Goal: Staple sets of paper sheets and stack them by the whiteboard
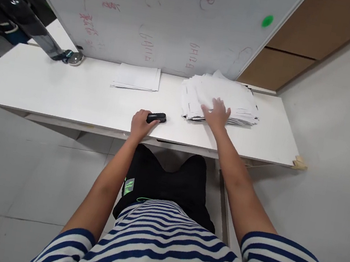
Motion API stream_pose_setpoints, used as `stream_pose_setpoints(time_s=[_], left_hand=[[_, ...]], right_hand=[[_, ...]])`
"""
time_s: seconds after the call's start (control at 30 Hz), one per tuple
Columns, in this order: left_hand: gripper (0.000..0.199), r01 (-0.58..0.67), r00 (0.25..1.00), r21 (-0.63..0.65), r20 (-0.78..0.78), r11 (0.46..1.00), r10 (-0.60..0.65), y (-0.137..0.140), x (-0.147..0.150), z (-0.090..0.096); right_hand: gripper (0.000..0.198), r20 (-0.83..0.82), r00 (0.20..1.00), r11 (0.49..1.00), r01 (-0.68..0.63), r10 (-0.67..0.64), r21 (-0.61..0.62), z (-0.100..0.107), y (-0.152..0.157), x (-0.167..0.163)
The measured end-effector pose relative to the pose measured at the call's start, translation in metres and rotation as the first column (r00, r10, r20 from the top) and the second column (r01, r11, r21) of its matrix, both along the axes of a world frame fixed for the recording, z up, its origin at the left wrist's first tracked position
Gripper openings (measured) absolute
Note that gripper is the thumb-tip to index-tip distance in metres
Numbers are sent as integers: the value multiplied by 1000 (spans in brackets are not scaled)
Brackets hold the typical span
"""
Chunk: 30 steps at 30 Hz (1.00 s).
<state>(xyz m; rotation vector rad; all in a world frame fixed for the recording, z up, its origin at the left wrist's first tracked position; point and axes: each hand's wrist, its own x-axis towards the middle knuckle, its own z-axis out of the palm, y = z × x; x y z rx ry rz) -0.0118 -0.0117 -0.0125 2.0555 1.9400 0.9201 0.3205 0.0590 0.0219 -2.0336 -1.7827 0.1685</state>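
Observation:
My left hand [141, 124] is closed around a black stapler [157, 118] at the front part of the white desk, the tool's end sticking out to the right. Over on the right, my right hand [217, 115] rests with its fingers spread on a thick, uneven stack of white paper [234, 98]. A smaller, neater pile of paper [138, 77] lies at the back of the desk, left of the big stack. Neither hand touches that pile.
The white desk [51, 88] runs across the view. Behind it stands a whiteboard [169, 22] with red writing and a green magnet [267, 21]. A clear bottle [75, 58] lies at the back left. A wall [342, 114] bounds the right side.

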Motion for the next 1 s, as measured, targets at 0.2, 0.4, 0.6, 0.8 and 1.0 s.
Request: stream_pose_setpoints(time_s=[0.2, 0.4, 0.6, 0.8, 1.0], left_hand=[[33, 6, 1000, 37, 24, 999, -7, 1, -1, -2], [33, 12, 999, 42, 38, 999, -13, 2, -3, -4], [33, 4, 998, 45, 58, 999, -6, 3, -2, -4], [32, -8, 999, 50, 42, 999, 6, 4, -2, -7], [34, -16, 1000, 37, 27, 999, 15, 4, -2, -7]], right_hand=[[75, -186, 980, 991, 84, -63, 105, 13, 12, 13], [71, -250, 965, 979, -22, 74, 205, 20, 19, 33], [71, -317, 947, 988, -2, 51, 154, 19, 14, 32], [90, -262, 961, 992, 111, -91, 62, 14, 22, 38], [106, -291, 952, 990, 122, -96, 72, 10, 30, 44]])
